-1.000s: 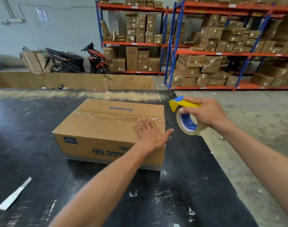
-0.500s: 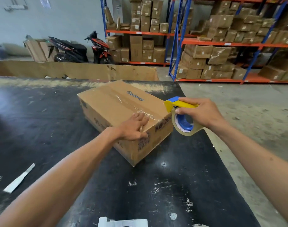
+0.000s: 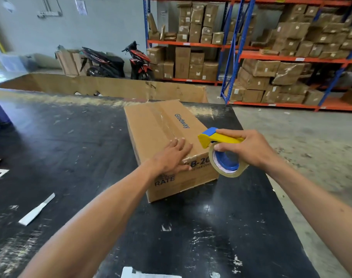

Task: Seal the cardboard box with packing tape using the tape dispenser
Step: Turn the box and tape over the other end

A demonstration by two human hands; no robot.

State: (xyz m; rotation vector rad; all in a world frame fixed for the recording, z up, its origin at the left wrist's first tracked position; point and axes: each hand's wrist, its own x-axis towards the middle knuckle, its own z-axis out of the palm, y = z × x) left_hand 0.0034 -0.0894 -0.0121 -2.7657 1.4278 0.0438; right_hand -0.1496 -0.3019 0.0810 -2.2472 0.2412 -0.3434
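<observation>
A brown cardboard box [image 3: 151,125] printed "Glodway" lies on the black table [image 3: 70,147], its short end toward me and clear tape along its top seam. My left hand [image 3: 173,155] rests flat on the box's near top edge, fingers spread. My right hand [image 3: 247,149] grips a yellow and blue tape dispenser [image 3: 215,138] with a roll of clear tape [image 3: 227,163]. The dispenser hangs just right of the box's near corner, its head close to the box top.
A long paper strip [image 3: 37,209] lies on the table at left, white scraps [image 3: 143,273] at the near edge. A big open carton [image 3: 111,87] stands behind the table. Shelving racks [image 3: 291,57] of boxes and two scooters [image 3: 119,63] fill the back. Concrete floor [image 3: 301,147] at right.
The box has been turned about a quarter turn, so its short end now faces me. My left hand stayed on it through the turn. The dispenser stayed near the box's right corner.
</observation>
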